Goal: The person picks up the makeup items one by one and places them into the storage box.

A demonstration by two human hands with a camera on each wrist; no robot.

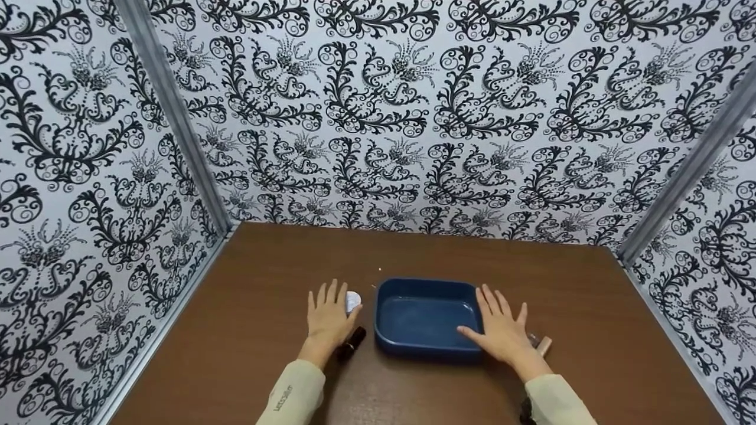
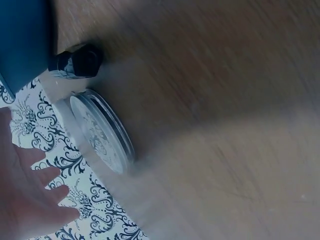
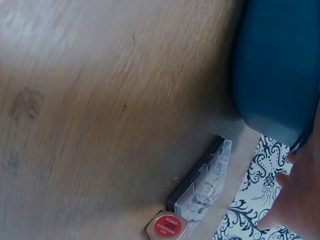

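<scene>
A deep blue rectangular dish (image 1: 428, 321) stands on the table between the two hands. My right hand (image 1: 502, 330) is spread with straight fingers at the dish's right end, its thumb overlapping the inside in the head view. My left hand (image 1: 328, 319), fingers also spread, hovers left of the dish. Beside it lie a round, flat compact (image 2: 102, 132) with a shiny lid and a short black tube (image 1: 352, 343). Near my right wrist are a slim clear-lidded palette (image 3: 200, 180) and a pinkish-gold tube (image 3: 167, 226) with a red end label. Neither hand grips anything.
The brown tabletop (image 1: 283, 260) is enclosed by patterned black-and-white walls (image 1: 378, 118) at the back and sides. Grey metal posts (image 1: 177, 112) rise at the rear corners. A tiny white speck (image 1: 380, 269) lies behind the dish.
</scene>
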